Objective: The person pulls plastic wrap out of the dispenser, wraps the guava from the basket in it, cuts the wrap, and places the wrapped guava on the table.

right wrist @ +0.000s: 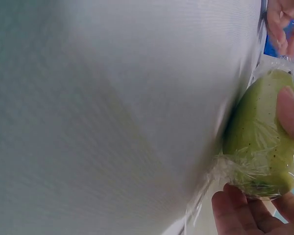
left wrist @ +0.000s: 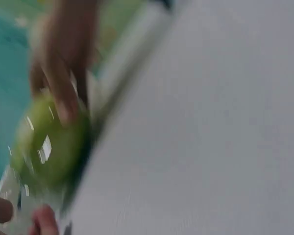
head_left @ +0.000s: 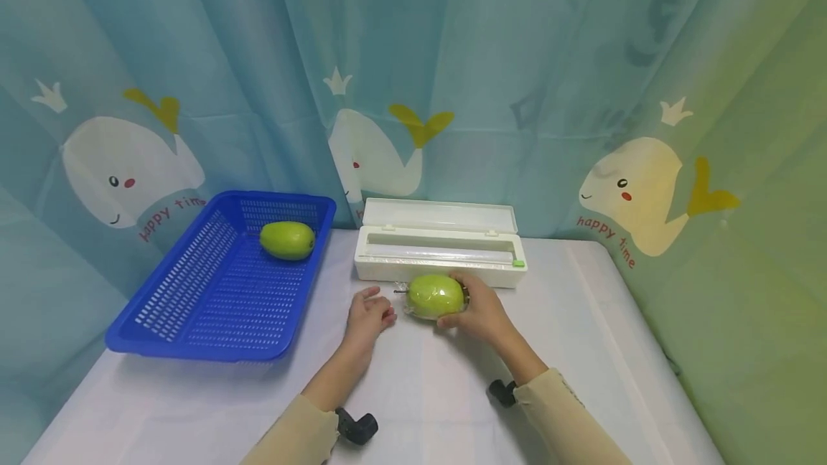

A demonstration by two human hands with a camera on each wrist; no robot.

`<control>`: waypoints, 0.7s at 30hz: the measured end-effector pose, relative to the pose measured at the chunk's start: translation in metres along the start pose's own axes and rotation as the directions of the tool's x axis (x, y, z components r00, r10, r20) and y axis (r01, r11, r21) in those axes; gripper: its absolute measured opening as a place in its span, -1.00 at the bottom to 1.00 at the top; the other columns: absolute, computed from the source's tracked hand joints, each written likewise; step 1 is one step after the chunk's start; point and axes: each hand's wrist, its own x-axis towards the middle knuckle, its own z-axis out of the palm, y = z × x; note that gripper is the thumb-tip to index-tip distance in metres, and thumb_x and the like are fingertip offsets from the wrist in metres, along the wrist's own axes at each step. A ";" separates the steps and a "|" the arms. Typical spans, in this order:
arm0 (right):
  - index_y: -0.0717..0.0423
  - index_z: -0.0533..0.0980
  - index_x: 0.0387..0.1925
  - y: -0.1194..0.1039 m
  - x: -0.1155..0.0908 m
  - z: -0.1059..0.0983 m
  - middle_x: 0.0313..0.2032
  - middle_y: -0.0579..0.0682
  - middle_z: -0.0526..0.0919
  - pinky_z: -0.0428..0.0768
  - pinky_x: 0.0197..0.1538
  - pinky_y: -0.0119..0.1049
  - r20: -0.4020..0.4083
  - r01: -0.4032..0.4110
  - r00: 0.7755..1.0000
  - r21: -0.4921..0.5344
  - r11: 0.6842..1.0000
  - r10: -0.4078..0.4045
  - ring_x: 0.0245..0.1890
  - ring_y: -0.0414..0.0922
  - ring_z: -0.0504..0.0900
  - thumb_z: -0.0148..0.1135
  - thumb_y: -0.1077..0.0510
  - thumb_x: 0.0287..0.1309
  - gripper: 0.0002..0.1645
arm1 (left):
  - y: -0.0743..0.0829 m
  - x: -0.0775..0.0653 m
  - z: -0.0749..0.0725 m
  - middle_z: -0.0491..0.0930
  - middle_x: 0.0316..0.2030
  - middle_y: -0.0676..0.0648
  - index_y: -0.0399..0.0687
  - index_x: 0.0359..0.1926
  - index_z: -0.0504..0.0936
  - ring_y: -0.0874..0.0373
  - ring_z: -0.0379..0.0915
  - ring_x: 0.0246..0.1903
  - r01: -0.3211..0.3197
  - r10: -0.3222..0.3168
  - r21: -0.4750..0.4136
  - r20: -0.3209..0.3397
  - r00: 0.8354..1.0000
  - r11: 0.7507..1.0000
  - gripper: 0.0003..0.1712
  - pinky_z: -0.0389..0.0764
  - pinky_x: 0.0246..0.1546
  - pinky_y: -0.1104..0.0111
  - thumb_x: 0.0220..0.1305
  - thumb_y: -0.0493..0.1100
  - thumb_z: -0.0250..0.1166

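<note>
A green oval melon (head_left: 436, 297), wrapped in clear cling film, lies on the white table in front of the film dispenser. My right hand (head_left: 481, 311) grips its right end between thumb and fingers; the thumb (right wrist: 290, 113) presses on the film in the right wrist view. Just off the melon's left end, my left hand (head_left: 370, 316) has loosely bent fingers and no object clearly in them. Loose film (right wrist: 279, 64) sticks out near those fingertips. The left wrist view is blurred, with the melon (left wrist: 51, 147) between both hands.
Behind the melon stands a white cling film dispenser (head_left: 439, 271) with its lid (head_left: 439, 215) raised, a film roll inside and a green slider at right. A blue basket (head_left: 213, 351) at left holds another green melon (head_left: 287, 240). A whale-print curtain (head_left: 517, 92) hangs behind the table.
</note>
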 end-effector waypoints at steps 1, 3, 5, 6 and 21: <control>0.12 0.39 0.34 0.000 0.000 0.000 0.28 0.11 0.51 0.37 0.33 0.13 0.000 0.002 1.000 -0.001 1.000 -0.002 0.26 0.13 0.48 0.75 0.09 -0.46 0.19 | 0.001 -0.004 0.003 0.34 0.19 -0.38 -0.34 0.42 0.16 0.00 0.50 -0.05 0.071 -0.069 -0.063 0.033 0.997 0.995 -0.37 0.61 0.04 0.29 0.38 -0.37 0.09; 0.12 0.38 0.34 0.001 0.000 -0.001 0.28 0.11 0.50 0.36 0.34 0.14 -0.001 0.010 1.000 -0.006 1.000 -0.010 0.27 0.14 0.47 0.75 0.09 -0.46 0.19 | 0.004 -0.010 0.011 0.29 0.29 -0.40 -0.38 0.47 0.06 -0.06 0.46 0.11 0.177 -0.164 -0.128 0.109 0.980 0.976 -0.31 0.53 0.20 0.24 0.42 -0.34 0.08; 0.12 0.38 0.34 0.002 0.000 -0.002 0.29 0.12 0.50 0.35 0.35 0.14 -0.001 0.022 1.000 -0.015 1.000 -0.022 0.28 0.14 0.46 0.75 0.09 -0.45 0.19 | 0.005 -0.012 0.017 0.29 0.32 -0.36 -0.37 0.49 0.06 -0.08 0.40 0.19 0.214 -0.195 -0.124 0.152 0.969 0.969 -0.30 0.48 0.26 0.20 0.43 -0.30 0.09; 0.12 0.38 0.34 0.002 0.000 -0.002 0.29 0.11 0.49 0.34 0.36 0.14 0.000 0.027 1.000 -0.020 0.999 -0.027 0.29 0.14 0.45 0.75 0.09 -0.45 0.19 | 0.005 -0.011 0.019 0.34 0.28 -0.34 -0.36 0.48 0.10 -0.07 0.41 0.17 0.218 -0.199 -0.111 0.162 0.967 0.970 -0.32 0.49 0.25 0.19 0.43 -0.28 0.10; 0.07 0.40 0.35 -0.004 0.001 -0.003 0.32 0.09 0.48 0.37 0.36 0.07 0.028 0.047 0.999 -0.187 0.981 -0.042 0.31 0.12 0.44 0.77 0.02 -0.51 0.23 | 0.000 0.030 0.012 0.58 -0.36 -0.11 -0.34 -0.09 0.58 0.16 0.61 -0.49 -0.013 -0.004 0.142 0.119 0.993 0.990 -0.69 0.71 -0.42 0.32 0.41 -0.12 0.27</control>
